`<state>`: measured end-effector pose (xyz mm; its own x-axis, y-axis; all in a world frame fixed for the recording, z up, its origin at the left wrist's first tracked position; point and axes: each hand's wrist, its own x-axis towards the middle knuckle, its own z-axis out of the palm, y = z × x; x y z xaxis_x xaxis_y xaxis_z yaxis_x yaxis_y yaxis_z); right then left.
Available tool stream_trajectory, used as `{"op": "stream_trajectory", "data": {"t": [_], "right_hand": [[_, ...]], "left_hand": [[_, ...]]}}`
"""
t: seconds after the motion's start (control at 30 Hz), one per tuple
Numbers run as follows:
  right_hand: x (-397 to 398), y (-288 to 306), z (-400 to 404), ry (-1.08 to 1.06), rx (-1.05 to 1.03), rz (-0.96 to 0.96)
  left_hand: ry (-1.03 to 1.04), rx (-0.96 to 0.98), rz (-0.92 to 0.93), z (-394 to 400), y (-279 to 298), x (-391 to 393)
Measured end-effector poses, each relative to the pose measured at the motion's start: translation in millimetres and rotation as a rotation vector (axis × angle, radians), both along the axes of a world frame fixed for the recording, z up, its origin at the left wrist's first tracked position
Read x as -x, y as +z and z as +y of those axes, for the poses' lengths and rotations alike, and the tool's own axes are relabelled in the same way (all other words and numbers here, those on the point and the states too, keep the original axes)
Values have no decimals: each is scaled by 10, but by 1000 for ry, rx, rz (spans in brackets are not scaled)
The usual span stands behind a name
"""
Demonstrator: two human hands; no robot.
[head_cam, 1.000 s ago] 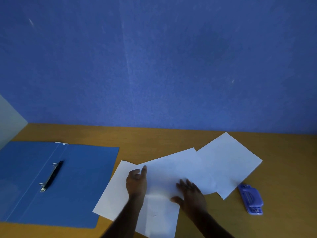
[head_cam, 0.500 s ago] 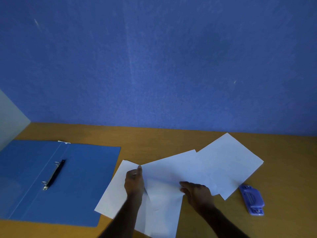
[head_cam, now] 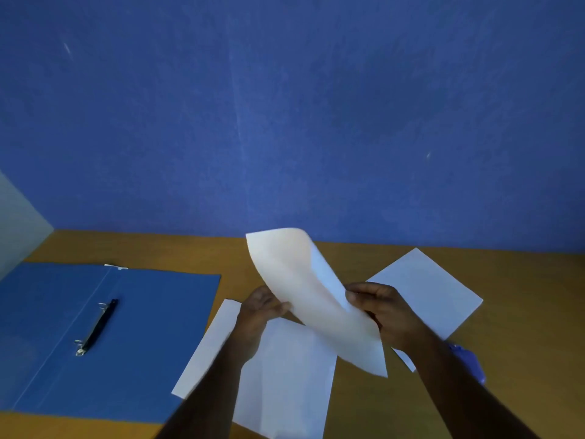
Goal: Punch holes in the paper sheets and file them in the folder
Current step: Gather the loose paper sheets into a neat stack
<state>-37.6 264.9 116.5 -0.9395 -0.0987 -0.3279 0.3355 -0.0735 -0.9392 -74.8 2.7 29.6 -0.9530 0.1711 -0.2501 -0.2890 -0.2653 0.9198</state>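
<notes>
Surroundings: wooden table (head_cam: 522, 312) against a blue wall (head_cam: 285, 106). At your 9 o'clock the blue folder (head_cam: 152, 337) lies open and flat, its black-and-metal ring clip (head_cam: 96, 327) exposed along the spine. Directly below your hands, two white sheets lie flat and overlapping on the table: one (head_cam: 209, 346) angled toward 7 o'clock, one (head_cam: 294, 381) toward 6 o'clock. A third flat sheet (head_cam: 433, 289) sits at 2 o'clock, separate from those two. The hole punch (head_cam: 471, 362), purple, is at 4 o'clock, mostly hidden behind your right forearm; only a blurred part shows.

Hands: your left hand (head_cam: 259, 312) is pinched on the left edge of a lifted sheet (head_cam: 304, 289), thumb on top. Your right hand (head_cam: 386, 308) is clamped on the same sheet's right edge, fingers curled over it. The lifted sheet is clear of the table, bowed and tilted, its far corner reaching up toward 12 o'clock in front of the wall, its near corner hanging at 5 o'clock over the flat sheets.

Your forearms cover parts of the flat sheets.
</notes>
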Motion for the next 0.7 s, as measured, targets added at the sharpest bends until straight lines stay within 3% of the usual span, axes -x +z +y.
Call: {"op": "stream_trajectory", "data": {"t": [0.17,0.23,0.37,0.57,0.63,0.7], "right_hand": [[78,-67,-25,-167,49,-63],[103,-123,-19,-128,54,-59],[139,-184,-50,-132,-70,91],[193,-418,-149,-518,0,-32],[180,-615,-138,-526,-224,-50],[155,-797,-144,-197,-724,-38]], "left_hand": [[95,38,58,72,174,1],[124,88,94,59,194,12],[193,237,125,33,242,6],[373,391,137,-157,145,43],[430,385,116,-269,98,60],[497,376,93,-374,47,81]]}}
